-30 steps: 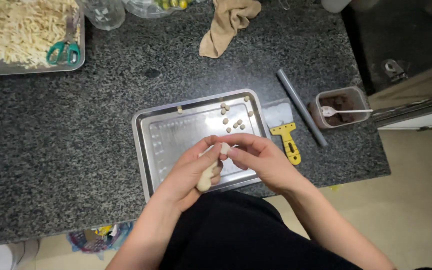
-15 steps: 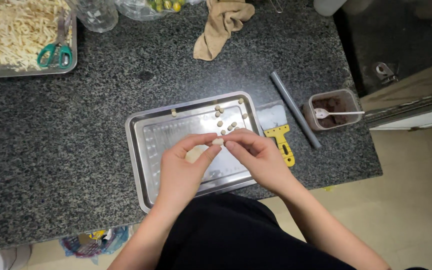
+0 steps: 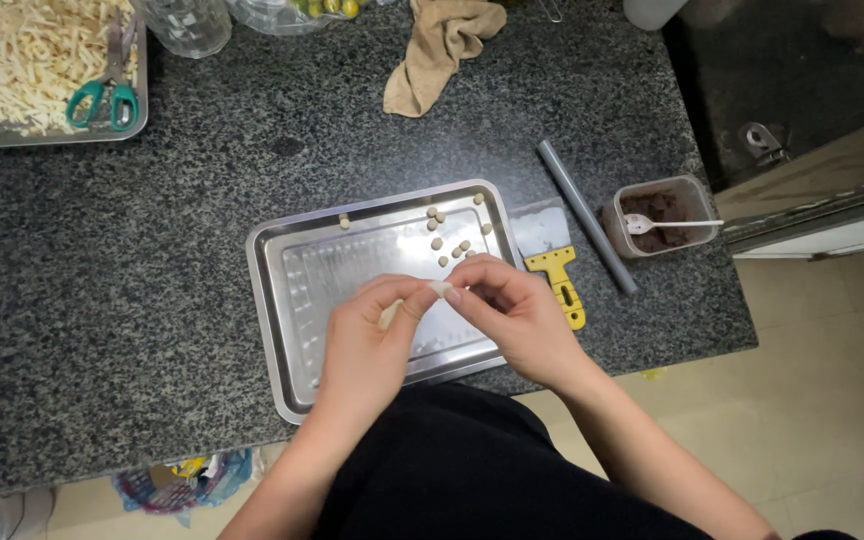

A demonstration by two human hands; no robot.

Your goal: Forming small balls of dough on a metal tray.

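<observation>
Dough piece (image 3: 440, 289): a small, pale lump, pinched between the fingertips of the left hand (image 3: 372, 345) and the right hand (image 3: 512, 315), held just above the tray (image 3: 282, 300). Dough pellets (image 3: 449, 238): about ten small, round, beige bits, lying loose and slightly apart in the tray's far right corner, with one alone at the far rim. Tray: shallow, rectangular, shiny steel, flat on the counter.

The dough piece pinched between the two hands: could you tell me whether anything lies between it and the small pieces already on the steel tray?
Nothing visible does. The dough piece sits just above bare tray, near the small pieces.
</observation>
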